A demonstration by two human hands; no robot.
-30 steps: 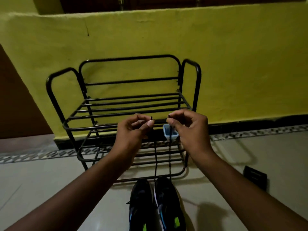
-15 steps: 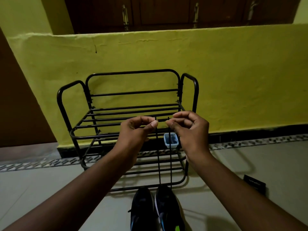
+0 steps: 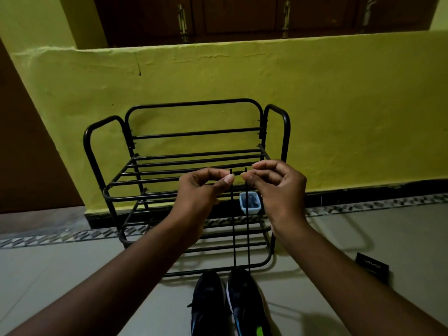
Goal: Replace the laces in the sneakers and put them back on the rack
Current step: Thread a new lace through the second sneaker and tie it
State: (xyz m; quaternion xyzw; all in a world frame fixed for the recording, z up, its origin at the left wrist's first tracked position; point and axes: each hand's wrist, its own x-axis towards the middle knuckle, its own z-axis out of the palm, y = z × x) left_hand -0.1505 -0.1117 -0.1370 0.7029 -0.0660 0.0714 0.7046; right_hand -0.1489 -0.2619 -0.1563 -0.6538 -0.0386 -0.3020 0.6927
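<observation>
Two dark sneakers stand side by side on the floor at the bottom centre, the left sneaker (image 3: 208, 304) and the right sneaker (image 3: 244, 301). A black lace (image 3: 234, 234) rises from the right sneaker in two taut strands. My left hand (image 3: 201, 190) pinches the left strand's tip, and my right hand (image 3: 276, 187) pinches the right strand's tip. Both tips are held level, close together, in front of the black metal shoe rack (image 3: 184, 166).
The rack stands against a low yellow wall (image 3: 339, 117). A small blue-rimmed container (image 3: 250, 202) sits on the rack's right side. A black box (image 3: 372, 266) lies on the tiled floor at right. Dark wooden cupboard doors (image 3: 242, 15) are above the wall.
Both hands have drawn the lace ends a little closer together. The camera has tilted up, so the rack, hands and sneakers sit lower in the frame.
</observation>
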